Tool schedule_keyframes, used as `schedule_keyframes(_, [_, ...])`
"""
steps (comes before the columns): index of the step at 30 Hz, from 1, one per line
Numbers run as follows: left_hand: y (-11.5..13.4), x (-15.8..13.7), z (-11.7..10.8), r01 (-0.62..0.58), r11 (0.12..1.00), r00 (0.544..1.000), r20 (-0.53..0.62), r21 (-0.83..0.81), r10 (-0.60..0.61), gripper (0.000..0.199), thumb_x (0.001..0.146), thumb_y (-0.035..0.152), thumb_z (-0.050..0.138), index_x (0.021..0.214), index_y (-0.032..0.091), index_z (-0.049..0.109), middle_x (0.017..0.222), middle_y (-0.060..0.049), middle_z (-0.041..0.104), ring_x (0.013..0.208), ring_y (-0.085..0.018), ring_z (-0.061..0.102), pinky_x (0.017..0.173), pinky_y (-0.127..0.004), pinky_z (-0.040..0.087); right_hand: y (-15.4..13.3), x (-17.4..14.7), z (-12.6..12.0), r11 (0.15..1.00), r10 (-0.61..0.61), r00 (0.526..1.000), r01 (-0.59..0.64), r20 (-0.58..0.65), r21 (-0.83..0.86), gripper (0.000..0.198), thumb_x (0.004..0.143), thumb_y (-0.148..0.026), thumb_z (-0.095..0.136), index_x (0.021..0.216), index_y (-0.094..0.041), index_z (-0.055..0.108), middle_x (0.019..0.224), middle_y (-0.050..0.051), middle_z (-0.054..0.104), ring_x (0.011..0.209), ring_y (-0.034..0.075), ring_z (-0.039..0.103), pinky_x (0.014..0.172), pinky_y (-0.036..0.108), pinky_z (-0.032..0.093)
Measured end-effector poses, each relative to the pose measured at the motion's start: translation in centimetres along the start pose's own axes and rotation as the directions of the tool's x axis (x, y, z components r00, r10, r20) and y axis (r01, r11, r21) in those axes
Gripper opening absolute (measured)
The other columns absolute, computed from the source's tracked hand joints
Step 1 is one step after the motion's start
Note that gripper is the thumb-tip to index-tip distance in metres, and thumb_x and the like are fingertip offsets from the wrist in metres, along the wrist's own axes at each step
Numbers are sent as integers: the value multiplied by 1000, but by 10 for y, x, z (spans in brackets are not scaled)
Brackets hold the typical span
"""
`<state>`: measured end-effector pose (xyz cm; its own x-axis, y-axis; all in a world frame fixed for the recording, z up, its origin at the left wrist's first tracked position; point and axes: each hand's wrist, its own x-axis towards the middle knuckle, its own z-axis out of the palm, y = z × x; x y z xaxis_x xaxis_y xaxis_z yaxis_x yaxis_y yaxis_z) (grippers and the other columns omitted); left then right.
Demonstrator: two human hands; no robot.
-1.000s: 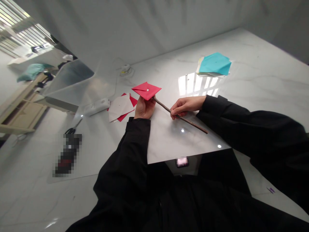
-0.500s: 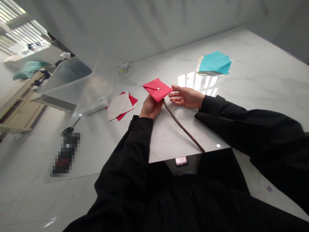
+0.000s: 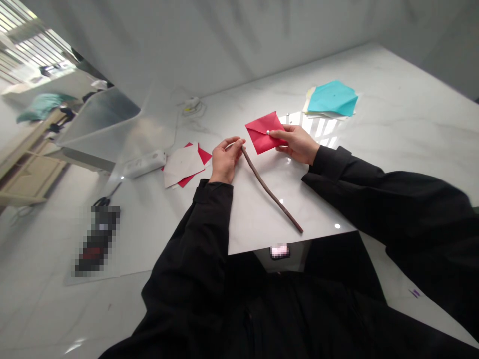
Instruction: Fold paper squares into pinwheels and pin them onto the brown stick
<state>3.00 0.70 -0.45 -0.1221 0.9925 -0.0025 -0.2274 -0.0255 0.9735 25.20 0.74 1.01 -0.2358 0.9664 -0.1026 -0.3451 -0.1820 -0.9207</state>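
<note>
My left hand point(image 3: 226, 158) is closed, its fingertips pinching the upper end of a thin brown stick point(image 3: 270, 193). The slightly curved stick slants down to the right, its lower end near the table's front edge. To the right, my right hand point(image 3: 298, 142) grips a red folded pouch point(image 3: 264, 136) by its right side. The pouch looks like a small envelope, flap closed, with a shiny round snap in the middle. My right thumb lies on its front beside the snap; the other fingers are mostly hidden behind it.
Cut red and cream sheets point(image 3: 183, 164) lie left of my hands. A turquoise sheet point(image 3: 333, 98) tops a pile at the back right. Further left are a white power strip point(image 3: 145, 163), dark-handled scissors point(image 3: 101, 202) and a clear plastic bin point(image 3: 101, 119). A wall point(image 3: 232, 45) borders the table's back.
The red pouch has passed from my left hand to my right and moved rightward. My right hand has closed on it. My left hand keeps hold of the stick, which shifted slightly left.
</note>
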Motion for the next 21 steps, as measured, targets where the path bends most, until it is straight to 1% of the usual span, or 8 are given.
schedule_keyframes(3, [2,3,-9,-133,977,984,-100,167,151,17,74,25,85,86,18,74,85,-4,76,86,-16,71,83,-25,55,2,2,-2,998,-43,999,42,-23,-45,35,74,-36,87,97,-18,68,89,3,70,76,12,64,58,20,50])
schedule_keyframes(5, [5,1,-10,-227,945,960,-111,236,258,13,75,23,83,85,18,75,91,-6,77,102,-20,70,87,-25,54,5,2,-3,995,-56,998,55,-9,-77,39,73,-40,86,99,-18,67,90,4,70,79,13,65,59,21,49])
schedule_keyframes(7, [9,-3,-5,-285,927,945,-91,244,315,13,78,25,82,88,19,76,103,-7,78,118,-23,66,93,-25,52,6,2,-3,990,-77,997,78,10,-118,42,73,-44,86,101,-19,67,90,4,70,80,14,65,59,21,49])
schedule_keyframes(9, [13,-8,4,-275,944,954,-73,185,292,19,82,32,80,97,21,77,112,-7,77,122,-24,64,95,-27,53,6,2,-2,979,-115,993,118,29,-165,46,73,-49,85,104,-19,67,88,3,70,80,15,64,57,22,48])
schedule_keyframes(11, [13,-14,14,-205,974,977,-43,96,210,30,82,39,80,106,23,75,110,-6,77,115,-23,68,94,-29,54,6,1,-2,966,-147,987,157,64,-205,50,74,-53,84,107,-20,66,84,2,68,78,15,63,55,22,46])
schedule_keyframes(15, [9,-24,25,-58,998,991,124,-10,59,43,74,43,87,108,22,74,103,-7,78,106,-24,73,92,-32,57,3,0,-2,961,-73,975,124,208,-246,59,76,-61,79,117,-21,64,75,0,65,72,16,60,50,22,43])
schedule_keyframes(18, [7,-30,27,-29,999,978,207,-42,37,43,70,40,90,105,20,74,107,-8,78,108,-26,73,95,-36,58,2,-1,-1,949,-90,974,148,209,-277,61,75,-63,80,116,-20,64,71,-1,63,69,15,59,49,23,42])
schedule_keyframes(21, [6,-32,28,-38,998,976,212,-58,49,45,68,35,91,107,20,75,110,-8,78,112,-28,72,99,-40,57,2,-2,0,934,-143,970,197,196,-297,61,73,-61,82,114,-20,64,74,0,64,69,15,58,50,23,42])
